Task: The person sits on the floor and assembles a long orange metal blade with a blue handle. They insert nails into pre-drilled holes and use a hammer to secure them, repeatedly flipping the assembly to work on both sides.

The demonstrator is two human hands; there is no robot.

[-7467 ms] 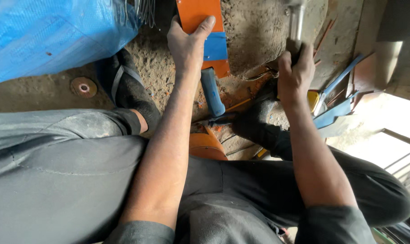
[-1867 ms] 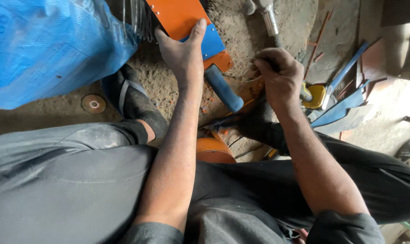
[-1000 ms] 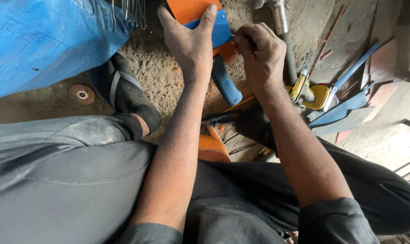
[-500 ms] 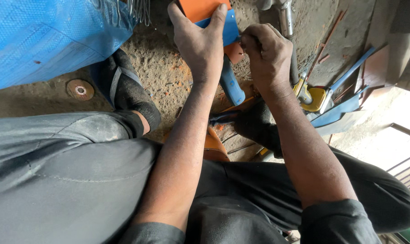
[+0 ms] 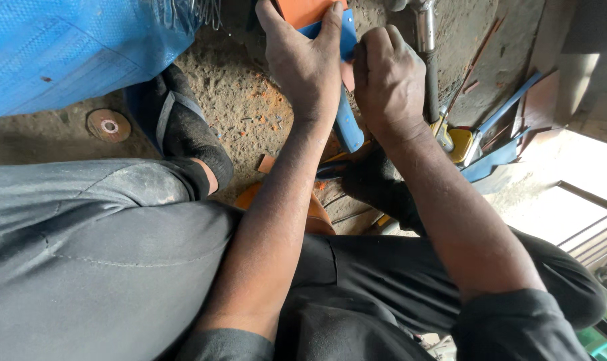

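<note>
My left hand (image 5: 303,63) lies spread on an orange metal sheet (image 5: 307,10) at the top edge, holding it down, thumb hooked over its blue edge. A blue bar (image 5: 349,127) runs from under both hands toward me. Right beside the left hand, my right hand (image 5: 387,80) is curled into a fist against the bar. Whatever it grips is hidden inside the fingers. Both forearms reach out over my dark-trousered knees.
A blue tarp (image 5: 63,53) fills the upper left, with a round grinding disc (image 5: 108,125) on the gritty ground below it. My sandalled foot (image 5: 183,127) sits left of the hands. A metal rod (image 5: 425,60), a yellow tool (image 5: 460,144) and blue strips (image 5: 504,120) lie to the right.
My right hand has left the yellow tool area and moved left and up until it sits tight against my left hand. The left hand stays on the orange sheet.
</note>
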